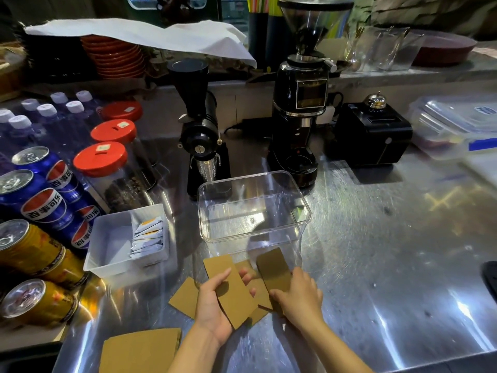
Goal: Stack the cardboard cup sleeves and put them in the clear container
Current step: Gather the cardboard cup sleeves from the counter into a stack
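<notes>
Brown flat cardboard cup sleeves lie on the steel counter in front of the clear container [254, 208], which stands empty. My left hand [215, 305] holds one sleeve [231, 289] from below, palm up. My right hand [298, 294] grips a second sleeve [274, 270], lifted and tilted beside the first. Another sleeve [185, 297] lies flat to the left of my left hand. A larger-looking sleeve [139, 351] rests near the counter's front edge. More sleeves [259, 294] lie partly hidden under my hands.
A white tray [107, 251] with sachets sits left of the container. Cola and gold cans [40, 205], red-lidded jars [107, 162] and water bottles fill the left side. Two black grinders [298, 109] stand behind the container. A lidded plastic box [454, 125] sits far right.
</notes>
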Tool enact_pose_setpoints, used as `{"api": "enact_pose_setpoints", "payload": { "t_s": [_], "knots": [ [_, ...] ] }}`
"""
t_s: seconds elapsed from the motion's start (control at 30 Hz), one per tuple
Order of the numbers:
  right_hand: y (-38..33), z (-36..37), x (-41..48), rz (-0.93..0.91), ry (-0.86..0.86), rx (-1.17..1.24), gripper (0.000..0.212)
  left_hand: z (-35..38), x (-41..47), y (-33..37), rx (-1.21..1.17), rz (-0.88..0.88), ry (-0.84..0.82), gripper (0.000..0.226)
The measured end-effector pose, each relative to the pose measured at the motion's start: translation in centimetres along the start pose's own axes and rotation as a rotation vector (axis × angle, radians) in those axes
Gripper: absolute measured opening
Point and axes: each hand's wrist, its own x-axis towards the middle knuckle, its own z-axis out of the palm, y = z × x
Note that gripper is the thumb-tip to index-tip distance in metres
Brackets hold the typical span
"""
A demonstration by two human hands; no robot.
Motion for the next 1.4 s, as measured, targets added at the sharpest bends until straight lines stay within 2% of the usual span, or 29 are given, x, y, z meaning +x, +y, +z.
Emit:
{"api": "enact_pose_setpoints", "payload": {
  "t_s": [0.1,0.23,0.33,0.4,0.5,0.63,0.77,0.87,0.93,1.03,1.13,1.2,1.27,1.33,1.4],
  "knots": [
    [0.0,-0.7,-0.3,-0.010,-0.028,0.378,0.011,-0.1,-0.2,0.1,0.004,-0.002,0.032,0.024],
    [-1.2,-1.3,-1.2,-0.004,-0.102,0.827,0.011,0.1,-0.5,0.1,0.040,-0.042,0.010,0.024],
    [-2.4,-1.3,-2.3,-0.061,-0.227,0.941,0.006,0.3,-0.6,-0.1,0.066,-0.103,-0.063,0.030],
    [-3.1,-0.9,-3.0,-0.106,-0.292,0.896,0.010,0.3,-0.5,-0.2,0.073,-0.124,-0.080,0.030],
    [-3.9,-0.2,-3.9,-0.184,-0.287,0.772,0.015,0.0,-0.4,-0.1,0.065,-0.108,-0.118,0.029],
    [-4.0,0.5,-4.0,-0.343,-0.065,0.514,0.012,-0.8,-0.4,0.5,0.044,-0.085,-0.164,0.037],
    [-3.6,0.5,-3.1,-0.303,0.021,0.520,0.009,-1.7,-0.3,1.1,0.053,-0.050,-0.137,0.032],
    [-2.7,1.0,-1.5,-0.287,0.023,0.269,0.027,-2.1,-0.3,1.4,0.042,-0.051,-0.093,0.024],
    [-2.0,1.3,-0.7,-0.278,-0.028,0.066,0.043,-2.1,-0.4,1.7,0.042,-0.050,-0.082,0.027],
    [-1.5,1.6,-0.1,-0.275,-0.104,-0.055,0.062,-1.7,-0.6,1.9,-0.002,-0.018,-0.105,0.026],
    [-1.4,1.9,0.3,-0.300,-0.110,-0.159,0.071,-1.5,-0.2,2.1,-0.047,0.047,-0.111,0.055],
    [-1.5,1.9,0.5,-0.285,-0.115,-0.185,0.074,-1.5,-0.1,2.3,-0.062,0.043,-0.110,0.058],
    [-1.7,1.8,0.7,-0.265,-0.142,-0.188,0.070,-1.6,-0.1,2.5,-0.077,0.025,-0.087,0.054],
    [-1.8,1.5,0.7,-0.284,-0.161,-0.111,0.047,-1.7,0.0,2.8,-0.100,0.016,-0.062,0.048],
    [-1.9,0.9,0.7,-0.302,-0.173,0.064,0.023,-1.8,0.2,2.9,-0.125,0.005,-0.030,0.043]
  ]
}}
